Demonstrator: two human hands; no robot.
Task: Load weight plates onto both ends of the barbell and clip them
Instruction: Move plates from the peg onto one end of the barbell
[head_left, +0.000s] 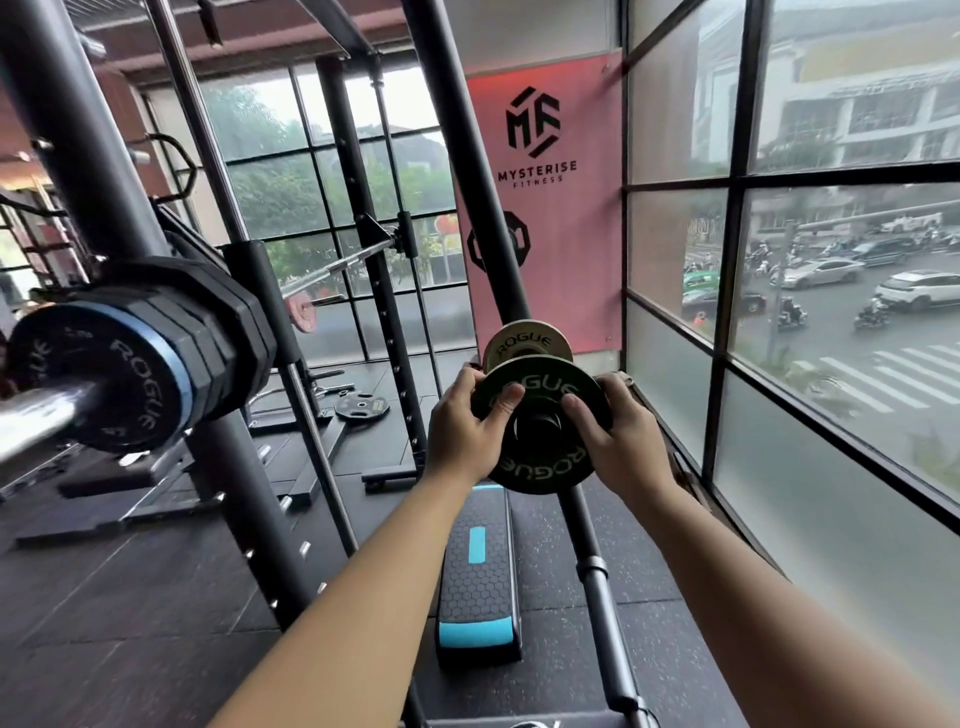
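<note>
Grips the black Rogue plate (535, 470) by opposite rims, left hand (462, 421) and right hand (618, 431) both curled on it, at the rack upright (483, 208). Barbell sleeve (41, 415) well left, nearer the left hand, end facing back.

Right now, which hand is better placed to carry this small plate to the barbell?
Probably left. The left hand and right hand both grip the black plate, but the barbell sleeve lies leftward.

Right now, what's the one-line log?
left hand, right hand: grip small black round plate | at: black rack post | behind: white round plate
</note>
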